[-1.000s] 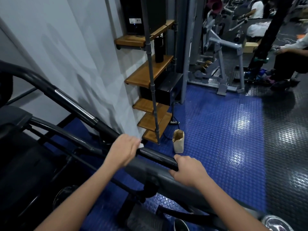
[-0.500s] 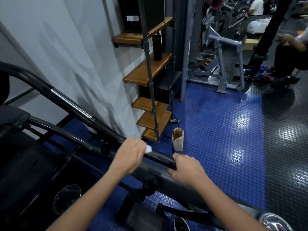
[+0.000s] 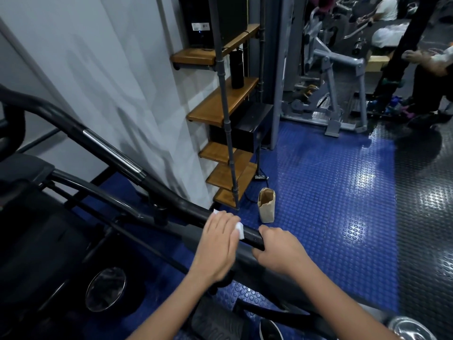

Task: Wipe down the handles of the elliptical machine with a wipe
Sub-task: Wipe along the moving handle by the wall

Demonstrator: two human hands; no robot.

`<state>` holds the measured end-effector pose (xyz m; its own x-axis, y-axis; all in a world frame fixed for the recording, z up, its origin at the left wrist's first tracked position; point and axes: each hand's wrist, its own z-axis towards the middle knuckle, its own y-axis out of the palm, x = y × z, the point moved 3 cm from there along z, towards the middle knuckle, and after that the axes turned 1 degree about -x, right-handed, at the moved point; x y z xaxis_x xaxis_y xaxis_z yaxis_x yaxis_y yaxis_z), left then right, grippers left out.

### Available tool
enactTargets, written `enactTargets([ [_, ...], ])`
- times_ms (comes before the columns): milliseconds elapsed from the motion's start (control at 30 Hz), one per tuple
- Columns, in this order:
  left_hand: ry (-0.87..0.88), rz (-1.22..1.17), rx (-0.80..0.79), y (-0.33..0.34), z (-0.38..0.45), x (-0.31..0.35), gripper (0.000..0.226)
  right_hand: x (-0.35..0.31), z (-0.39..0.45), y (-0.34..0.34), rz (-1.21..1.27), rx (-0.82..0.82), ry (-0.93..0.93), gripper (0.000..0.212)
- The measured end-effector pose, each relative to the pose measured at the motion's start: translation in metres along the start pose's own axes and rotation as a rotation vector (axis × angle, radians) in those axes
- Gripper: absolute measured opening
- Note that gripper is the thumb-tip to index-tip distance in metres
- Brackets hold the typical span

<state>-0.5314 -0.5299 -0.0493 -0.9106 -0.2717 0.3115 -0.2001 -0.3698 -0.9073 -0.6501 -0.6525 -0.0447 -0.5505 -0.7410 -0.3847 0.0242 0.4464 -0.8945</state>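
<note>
At the bottom middle, the left hand wraps the small white wipe around the long black handle bar to rub it. The right hand grips the bar's end, likely to keep it steady. Behind stands a brown paper bag. No words can be read.

A paper bag stands near wooden shelves

Both forearms bare, no sleeves or jewellery showing

Wipe on handle, under left hand
</note>
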Motion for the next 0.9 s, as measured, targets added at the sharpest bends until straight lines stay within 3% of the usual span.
enactTargets([
  [133, -0.248, -0.194, 0.062, 0.015, -0.020, -0.003, 0.053, 0.000, -0.001, -0.002, 0.004, 0.006, -0.004, 0.026],
  [233, -0.495, -0.468, 0.224, 0.020, -0.010, -0.006, 0.060, 0.000, -0.001, -0.002, 0.019, 0.010, -0.008, 0.024],
  [433, -1.220, -0.869, 0.489, 0.006, 0.039, -0.037, 0.063, -0.001, 0.000, -0.003, 0.010, -0.001, -0.003, 0.023],
  [500, -1.380, -0.918, 0.507, 0.004, 0.042, -0.041, 0.058, -0.001, 0.000, -0.003, 0.013, -0.005, 0.002, 0.023],
  [600, -1.388, -1.068, 0.466, 0.018, 0.028, -0.028, 0.046, -0.001, -0.001, -0.003, 0.012, -0.006, 0.003, 0.024],
  [767, -1.296, -1.257, 0.160, 0.050, -0.002, 0.018, 0.040, -0.005, -0.002, -0.003, -0.015, 0.043, -0.007, 0.025],
  [900, -1.278, -1.254, 0.124, 0.042, -0.002, 0.018, 0.039, -0.005, -0.005, -0.001, -0.044, 0.078, 0.011, 0.027],
])
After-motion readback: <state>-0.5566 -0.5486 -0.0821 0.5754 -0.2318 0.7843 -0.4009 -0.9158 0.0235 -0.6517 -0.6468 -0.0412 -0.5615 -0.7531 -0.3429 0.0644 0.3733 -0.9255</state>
